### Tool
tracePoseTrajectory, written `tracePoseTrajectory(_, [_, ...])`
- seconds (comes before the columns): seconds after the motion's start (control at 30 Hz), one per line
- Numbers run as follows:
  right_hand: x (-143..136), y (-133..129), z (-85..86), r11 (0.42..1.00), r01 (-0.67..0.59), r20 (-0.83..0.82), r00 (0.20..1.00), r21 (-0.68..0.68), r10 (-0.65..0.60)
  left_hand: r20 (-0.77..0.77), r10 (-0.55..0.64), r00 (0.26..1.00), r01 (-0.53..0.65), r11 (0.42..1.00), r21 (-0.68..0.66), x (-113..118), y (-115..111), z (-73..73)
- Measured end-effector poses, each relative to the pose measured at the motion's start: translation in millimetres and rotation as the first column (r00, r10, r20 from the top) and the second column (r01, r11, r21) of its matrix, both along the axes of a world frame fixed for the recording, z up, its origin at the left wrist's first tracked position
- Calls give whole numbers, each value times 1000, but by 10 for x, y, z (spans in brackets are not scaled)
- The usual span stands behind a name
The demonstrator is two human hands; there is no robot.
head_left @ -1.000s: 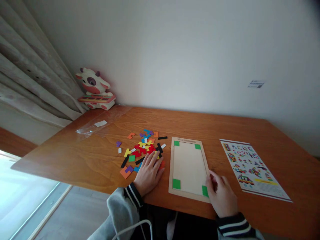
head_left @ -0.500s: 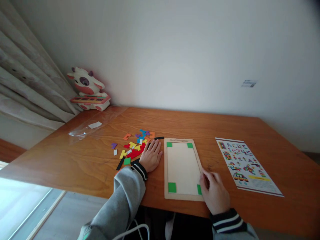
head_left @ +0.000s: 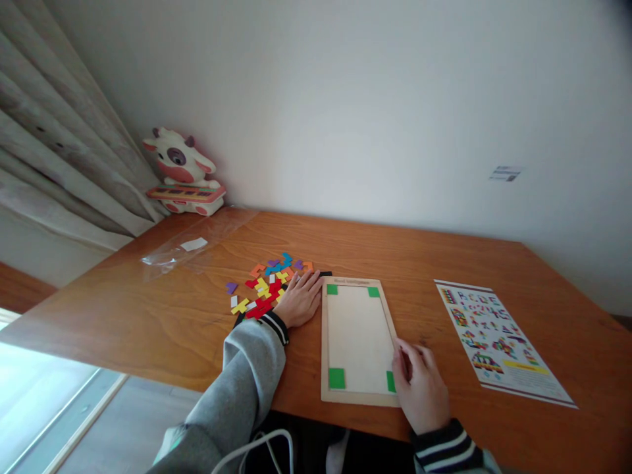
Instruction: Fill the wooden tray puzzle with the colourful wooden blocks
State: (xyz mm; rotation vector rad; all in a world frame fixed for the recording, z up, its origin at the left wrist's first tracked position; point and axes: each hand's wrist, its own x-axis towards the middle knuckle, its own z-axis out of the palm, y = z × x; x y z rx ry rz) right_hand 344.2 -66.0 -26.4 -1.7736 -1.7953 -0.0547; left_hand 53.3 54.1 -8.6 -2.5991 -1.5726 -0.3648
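A wooden puzzle board [head_left: 324,342] lies flat before me, with a green square in each corner of its pale recess. On the table left of it, my left hand [head_left: 299,301] rests palm down with fingers stretched out over part of a pile of coloured puzzle pieces. Red pieces [head_left: 261,307], yellow pieces [head_left: 240,307], blue pieces [head_left: 279,268] and a purple piece [head_left: 232,288] show around it; some are hidden under the hand and sleeve. My right hand [head_left: 422,385] has its fingers curled at the board's right edge, gripping it near the lower right green square, which is partly covered.
A printed pattern sheet [head_left: 503,342] lies to the right. A clear plastic bag [head_left: 168,258] with a white label lies at the back left, in front of a cow-shaped toy keyboard [head_left: 186,191]. A white cable [head_left: 261,441] hangs below the table's front edge.
My left hand and sleeve have shifted over the pile, and several pieces have moved closer together; the green piece beside my wrist is now out of sight. The view has turned slightly.
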Motion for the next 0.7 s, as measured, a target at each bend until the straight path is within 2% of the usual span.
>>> tracePoseTrajectory(0.1, [49,-33,-4,1000,24,2,1000,14,-24,35,62,997,-63,998,9,26,2,-10])
tracePoseTrajectory(0.23, [74,-44,-16,1000,28,6,1000,14,-28,99,101,990,-104,994,30,-57,-65,1])
tracePoseTrajectory(0.43, [70,-14,-19,998,-57,-36,998,27,58,192,141,971,-151,988,40,-189,-72,43])
tracePoseTrajectory(0.5, [53,-3,-7,996,-84,-64,994,35,87,204,108,973,-121,991,53,-178,-67,47])
tracePoseTrajectory(0.7, [-23,25,22,989,-142,-151,978,33,145,230,-94,969,70,991,110,-136,-55,51])
